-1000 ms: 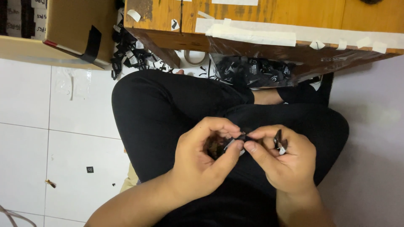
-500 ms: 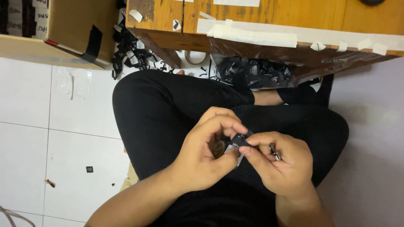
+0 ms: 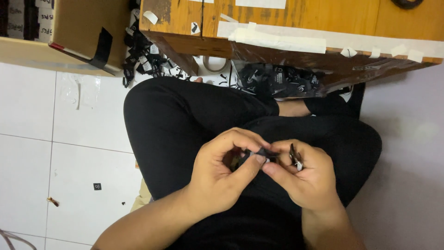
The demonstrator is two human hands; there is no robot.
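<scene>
Item in hand: a small black part [image 3: 259, 153], pinched over my lap between the thumb and forefinger of my left hand [image 3: 222, 178] and the fingertips of my right hand [image 3: 307, 180]. Both sets of fingers are closed tight on it, meeting at the middle. What kind of part it is I cannot tell; it is too small and mostly covered.

Second item: a slim black piece with a pale tip [image 3: 295, 157], tucked upright in the curl of my right hand's fingers, just beside the pinched part.

Progress, as I judge it: the piece is mid-handling, neither set down nor let go. A clear bag of similar black pieces with white markings [image 3: 277, 81] lies under the bench, near my knee, and looks full. More black pieces lie in a loose heap [image 3: 143, 58] on the white tiled floor [image 3: 78, 139]. Which lot is finished, I cannot tell.

Surroundings: my legs in black trousers [image 3: 185, 115]; a wooden bench [image 3: 286, 23] above, with long strips and small scraps of white tape [image 3: 277, 39] along its edge.

Packages: a brown cardboard box [image 3: 78, 32], upper left, with a black tape strip on its corner and white printed labels on its side. A roll of tape [image 3: 215, 62] rests on the floor behind the bench leg. A tiny black square tag [image 3: 96, 186] lies alone on the tiles.
</scene>
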